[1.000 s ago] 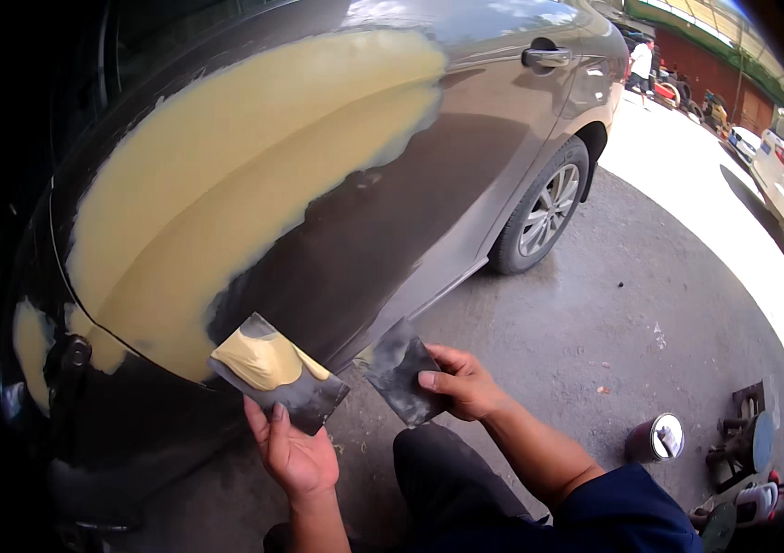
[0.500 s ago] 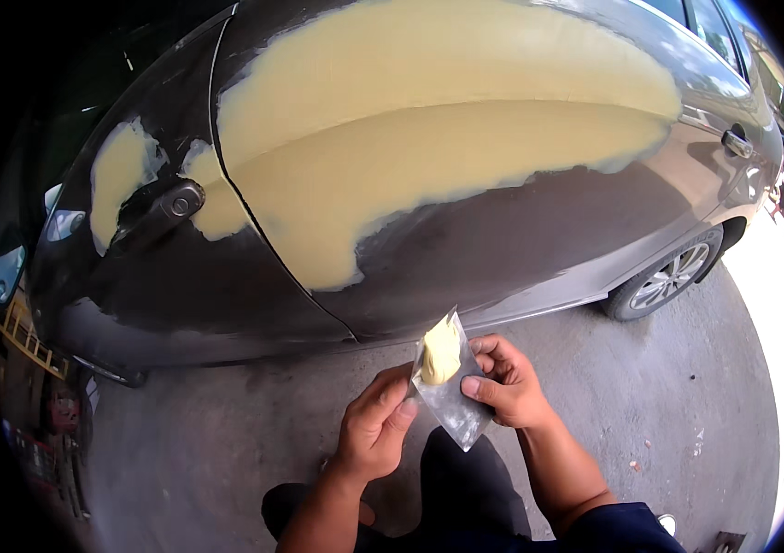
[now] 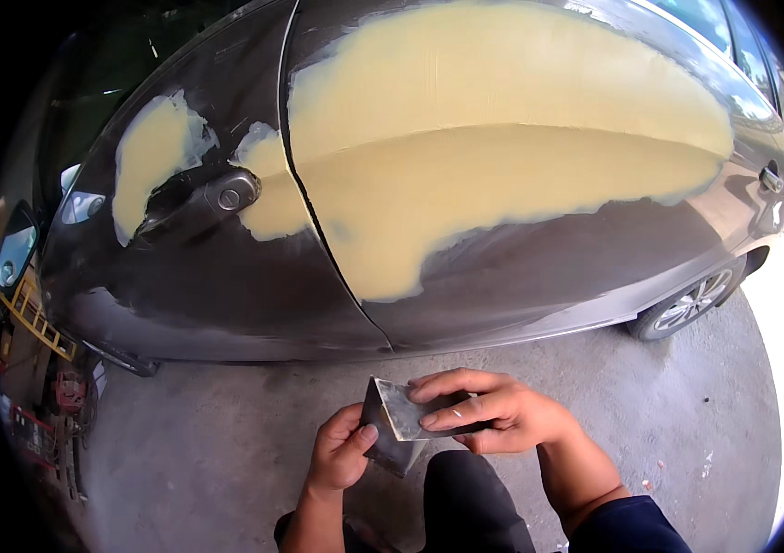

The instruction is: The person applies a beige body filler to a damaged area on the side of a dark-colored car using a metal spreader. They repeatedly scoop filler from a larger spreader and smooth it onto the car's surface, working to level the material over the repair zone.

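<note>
We had the left hand (image 3: pixel 341 452) pinching one flat grey metal spreader blade (image 3: pixel 386 441) and the right hand (image 3: pixel 493 417) clamped on another flat grey spreader (image 3: pixel 410 410) scraping across it, below the dark car door with its yellow filler patch (image 3: pixel 503 157). Looked like blade cleaning; next probably needed a firm, flat wipe.

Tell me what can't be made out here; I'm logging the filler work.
- Filler on the spreaders: head view, hidden by the right hand and the blades' overlap.
- Lower spreader: mostly covered by the upper one and the left hand.
- Car door top: cut off by the edge.
- Clutter at left: dark, too small.
</note>
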Demonstrator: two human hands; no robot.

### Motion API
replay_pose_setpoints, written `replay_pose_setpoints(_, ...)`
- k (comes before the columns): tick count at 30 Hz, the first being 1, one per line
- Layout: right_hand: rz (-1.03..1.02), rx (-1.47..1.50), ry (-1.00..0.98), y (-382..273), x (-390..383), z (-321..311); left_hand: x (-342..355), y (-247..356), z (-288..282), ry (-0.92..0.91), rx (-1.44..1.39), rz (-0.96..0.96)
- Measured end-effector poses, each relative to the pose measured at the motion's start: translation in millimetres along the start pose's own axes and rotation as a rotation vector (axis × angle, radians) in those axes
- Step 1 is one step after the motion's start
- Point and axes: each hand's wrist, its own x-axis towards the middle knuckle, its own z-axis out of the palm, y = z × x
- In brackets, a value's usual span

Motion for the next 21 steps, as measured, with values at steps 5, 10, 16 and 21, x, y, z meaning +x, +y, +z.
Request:
replay_pose_setpoints(5,0.153,-0.266,-0.024,9,2,-1,5,7,-21,-0.055,-0.044,-0.060)
replay_pose_setpoints(10,0.367,-0.791,0.369,16,-8,19,21,40,-3,0.049,-0.150,0.050)
replay_pose_setpoints(16,0.198,-1.174,0.507,-18,24,89,25,58,-9,0.040,-0.220,0.030)
replay_pose_setpoints(21,0.232,-1.330,0.430,-16,46,119,29,64,-16,-0.056,-0.168,0.049)
